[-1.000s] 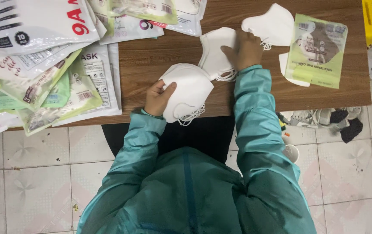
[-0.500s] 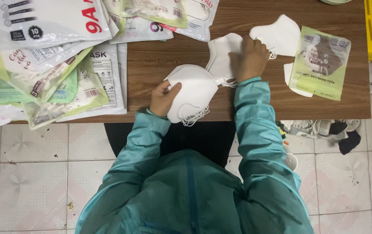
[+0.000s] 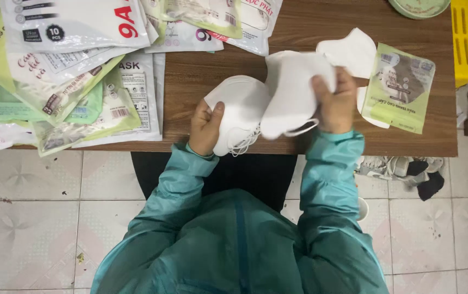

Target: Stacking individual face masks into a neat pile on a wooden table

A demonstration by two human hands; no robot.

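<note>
My left hand (image 3: pixel 205 126): gripping the stack of masks (image 3: pixel 240 109) at the table (image 3: pixel 201 81) edge.
My right hand (image 3: pixel 336 103): pinching one mask (image 3: pixel 291 90), overlapping the stack's right side.

Brown wooden table (image 3: pixel 212 76) on a tiled floor (image 3: pixel 43 218). Left part: overlapping heap of flat white and green packets (image 3: pixel 65 81). Right part: one green packet (image 3: pixel 400 87), a loose white mask (image 3: pixel 353 51) beside it. Yellow crate (image 3: pixel 465 41) at right edge, round green dish (image 3: pixel 419 6) at far edge.
</note>
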